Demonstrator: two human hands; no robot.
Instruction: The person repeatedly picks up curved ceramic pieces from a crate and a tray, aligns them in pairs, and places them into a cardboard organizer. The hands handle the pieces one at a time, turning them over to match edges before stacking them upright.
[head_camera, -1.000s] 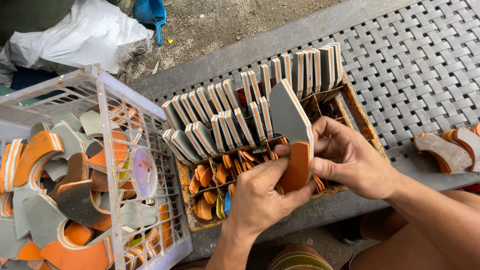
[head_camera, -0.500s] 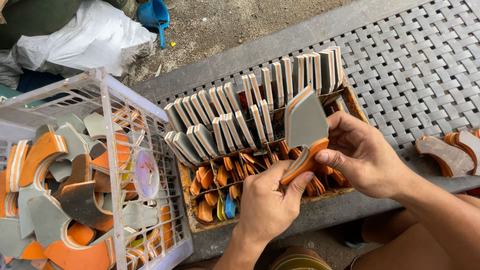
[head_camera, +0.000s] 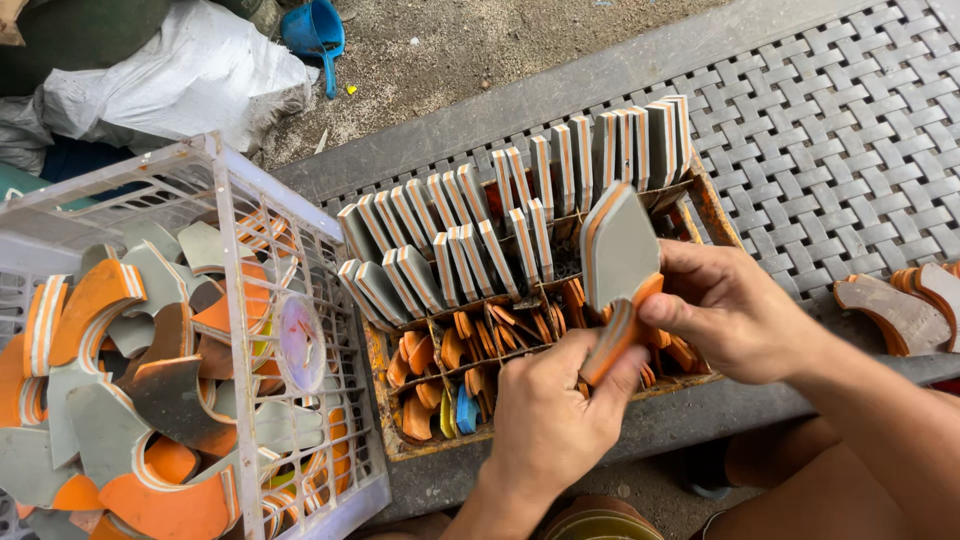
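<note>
Both my hands hold one layered foam piece (head_camera: 620, 262), grey on its face with orange and white edges, above a rusty metal tray (head_camera: 712, 205). My left hand (head_camera: 552, 412) pinches its lower orange end from below. My right hand (head_camera: 730, 310) grips its right side with thumb and fingers. The tray holds two rows of similar grey pieces (head_camera: 470, 235) standing on edge, and small orange curved offcuts (head_camera: 440, 365) in its near compartments.
A white plastic crate (head_camera: 240, 235) at left is full of grey and orange foam scraps (head_camera: 110, 400). A grey woven mat (head_camera: 850, 130) lies under the tray. More curved foam pieces (head_camera: 900, 305) lie at right. A white sack (head_camera: 170, 80) and a blue scoop (head_camera: 315, 30) lie beyond.
The foam piece has been turned in my hands: its grey face now tilts toward me and its orange end points down-left. My left fingers shifted along the lower end.
</note>
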